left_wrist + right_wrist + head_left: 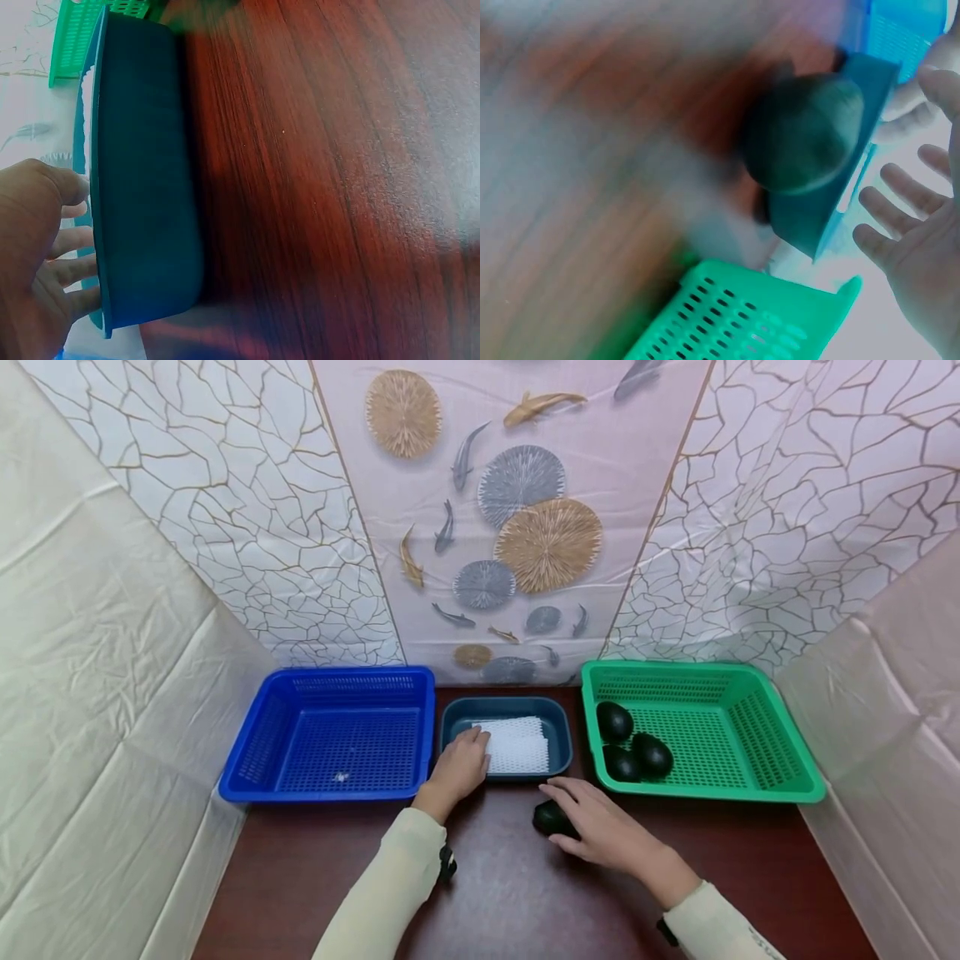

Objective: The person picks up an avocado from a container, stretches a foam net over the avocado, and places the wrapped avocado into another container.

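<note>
My left hand [461,766] reaches over the near left rim of a dark teal tray [557,727], its fingertips at the left edge of the white foam net sleeves [519,746] inside. In the left wrist view, the fingers extend behind the tray wall [142,172], partly hidden by it. A dark avocado [552,820] lies on the table in front of the tray. Over it is my right hand [600,827], with thumb and fingers spread around its right side. The right wrist view shows those fingers extended and apart from the avocado [802,135].
To the left stands a blue basket [352,790] with a small whitish scrap [341,777] on its floor. On the right, a green basket [720,790] holds several dark avocados [652,755] at its left side. Patterned cloth walls [480,635] enclose the brown table [495,877].
</note>
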Available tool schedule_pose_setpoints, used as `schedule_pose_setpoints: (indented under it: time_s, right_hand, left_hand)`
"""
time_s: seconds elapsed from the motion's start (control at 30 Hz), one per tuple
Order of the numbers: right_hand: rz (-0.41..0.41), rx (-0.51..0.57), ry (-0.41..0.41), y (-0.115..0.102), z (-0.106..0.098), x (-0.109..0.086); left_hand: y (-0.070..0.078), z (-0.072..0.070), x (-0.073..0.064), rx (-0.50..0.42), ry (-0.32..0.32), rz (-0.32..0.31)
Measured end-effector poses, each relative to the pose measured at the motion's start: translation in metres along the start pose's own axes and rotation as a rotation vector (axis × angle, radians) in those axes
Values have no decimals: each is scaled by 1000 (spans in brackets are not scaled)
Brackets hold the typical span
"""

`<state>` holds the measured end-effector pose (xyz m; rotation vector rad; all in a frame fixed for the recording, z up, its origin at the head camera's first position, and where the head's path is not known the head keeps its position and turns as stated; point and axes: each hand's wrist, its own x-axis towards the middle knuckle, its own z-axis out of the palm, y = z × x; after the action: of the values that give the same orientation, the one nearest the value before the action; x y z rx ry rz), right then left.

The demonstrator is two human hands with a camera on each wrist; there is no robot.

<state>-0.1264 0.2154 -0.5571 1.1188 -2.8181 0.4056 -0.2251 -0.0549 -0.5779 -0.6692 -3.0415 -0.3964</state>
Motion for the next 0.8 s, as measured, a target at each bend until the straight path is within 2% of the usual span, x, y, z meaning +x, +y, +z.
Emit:
schedule_pose_setpoints:
  time_s: [0.2, 0.33, 0.43, 0.8]
  right_hand:
    - [-14, -41, 52, 6, -15, 1]
    - [-3, -54, 62, 13, -23, 3]
    - [14, -61, 62, 17, -28, 6]
    - [76, -52, 48, 31, -30, 18]
  left_hand:
    - [-1, 1, 5, -15, -20, -13]
    - [-2, 1, 6, -47, -55, -43]
    - [-2, 2, 6, -55, -59, -54]
    - [-3, 8, 5, -44, 28, -11]
